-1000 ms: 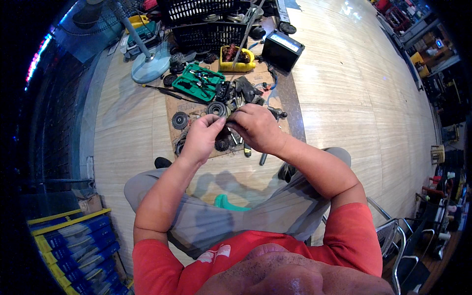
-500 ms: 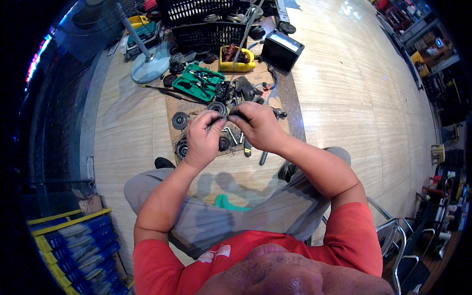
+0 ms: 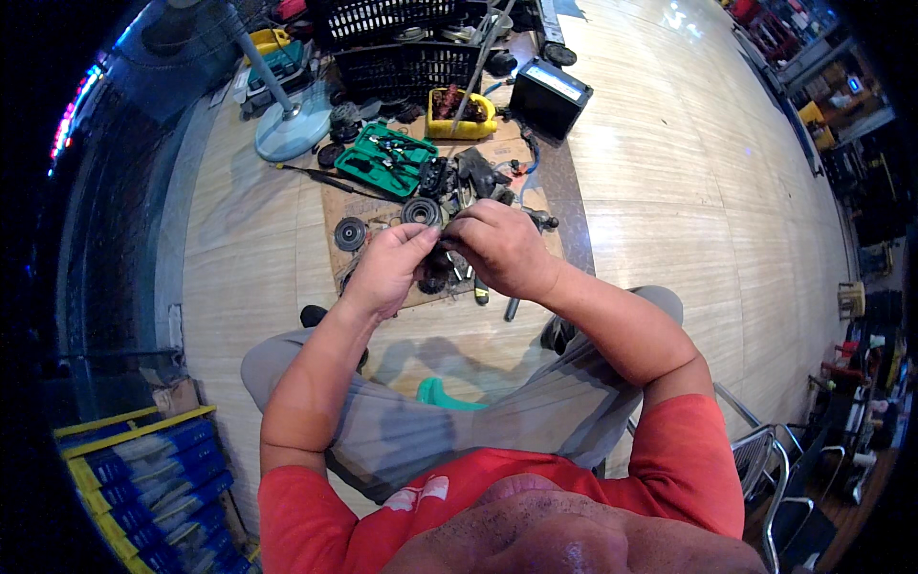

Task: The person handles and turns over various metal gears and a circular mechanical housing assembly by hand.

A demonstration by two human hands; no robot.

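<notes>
Since the earlier frame the bare left hand (image 3: 390, 265) straightens its fingers and the bare right hand (image 3: 502, 247) rolls knuckles-up. Both pinch a small dark piece (image 3: 443, 245) where the fingertips meet; mostly hidden, shape unclear. Round black grooved part (image 3: 421, 211) just beyond the grip, flat black disc (image 3: 350, 233) left of it. Open green plastic tool case (image 3: 356, 169) beyond, leftward; yellow cut-open plastic jug (image 3: 459, 129) farther beyond.

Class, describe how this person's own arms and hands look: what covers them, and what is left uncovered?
The left hand and right hand are bare, without gloves. Nothing worn shows around the wrists, and both forearms are uncovered. The left sleeve and right sleeve are red and short, ending near the elbows.
</notes>
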